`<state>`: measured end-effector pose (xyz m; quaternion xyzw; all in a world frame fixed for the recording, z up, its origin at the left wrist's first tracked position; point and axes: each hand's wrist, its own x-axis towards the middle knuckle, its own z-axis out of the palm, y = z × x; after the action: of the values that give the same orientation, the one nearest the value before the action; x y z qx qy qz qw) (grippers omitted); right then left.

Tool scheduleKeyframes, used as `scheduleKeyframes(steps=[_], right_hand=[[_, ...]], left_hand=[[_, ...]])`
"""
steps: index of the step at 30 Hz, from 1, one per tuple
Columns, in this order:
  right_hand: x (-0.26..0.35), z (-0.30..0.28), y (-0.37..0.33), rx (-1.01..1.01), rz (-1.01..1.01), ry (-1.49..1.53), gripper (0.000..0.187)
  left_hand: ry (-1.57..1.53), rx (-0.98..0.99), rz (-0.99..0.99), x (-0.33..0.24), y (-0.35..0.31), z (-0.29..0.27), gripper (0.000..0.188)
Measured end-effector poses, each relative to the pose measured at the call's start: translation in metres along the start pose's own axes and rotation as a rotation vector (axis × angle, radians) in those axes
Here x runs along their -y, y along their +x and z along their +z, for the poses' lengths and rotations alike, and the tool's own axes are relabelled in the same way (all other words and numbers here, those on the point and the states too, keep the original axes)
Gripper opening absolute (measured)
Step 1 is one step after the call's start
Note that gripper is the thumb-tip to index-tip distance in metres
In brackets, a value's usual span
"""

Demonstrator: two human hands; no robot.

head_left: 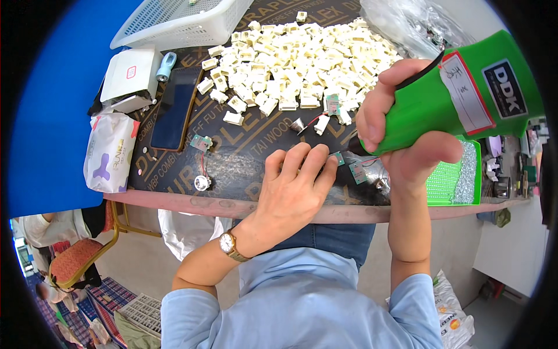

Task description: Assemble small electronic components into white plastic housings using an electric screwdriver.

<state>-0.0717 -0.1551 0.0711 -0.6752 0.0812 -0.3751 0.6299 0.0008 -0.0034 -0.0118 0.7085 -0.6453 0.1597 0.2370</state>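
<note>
My right hand (401, 116) grips a green power screwdriver (459, 87), its dark nose angled down and left. My left hand (299, 180) rests palm down on the dark table, fingers bent and close together. A small green circuit board (338, 157) shows at its index fingertip, near the screwdriver's nose; the rest is hidden under the hand. Between my hands lies another circuit board (358, 171) with red wires. Beyond the left hand, a board (332, 104) is wired to a small metal cup (297, 125). Further left lies a board (201, 143) wired to a round reflector (202, 183).
A heap of cream plastic housings (302, 64) covers the far middle. Around it are a white basket (180, 26), a clear plastic bag (415, 23), a phone (176, 110), a white box (131, 75), a tissue pack (110, 152) and a green tray of screws (450, 174).
</note>
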Motion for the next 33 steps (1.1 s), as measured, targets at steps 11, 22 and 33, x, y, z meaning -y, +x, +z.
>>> scheduleKeyframes(steps=[11, 22, 33], right_hand=[[0.007, -0.001, 0.001, -0.093, -0.035, -0.084, 0.112], [0.031, -0.13, -0.022, -0.371, -0.197, -0.276, 0.09], [0.028, -0.132, -0.031, -0.224, -0.191, -0.267, 0.096]], left_hand=[[-0.005, 0.043, 0.085, 0.001, 0.01, -0.007, 0.027], [-0.084, 0.21, 0.188, 0.009, 0.035, -0.013, 0.015], [-0.127, 0.334, 0.208, 0.007, 0.047, -0.023, 0.029]])
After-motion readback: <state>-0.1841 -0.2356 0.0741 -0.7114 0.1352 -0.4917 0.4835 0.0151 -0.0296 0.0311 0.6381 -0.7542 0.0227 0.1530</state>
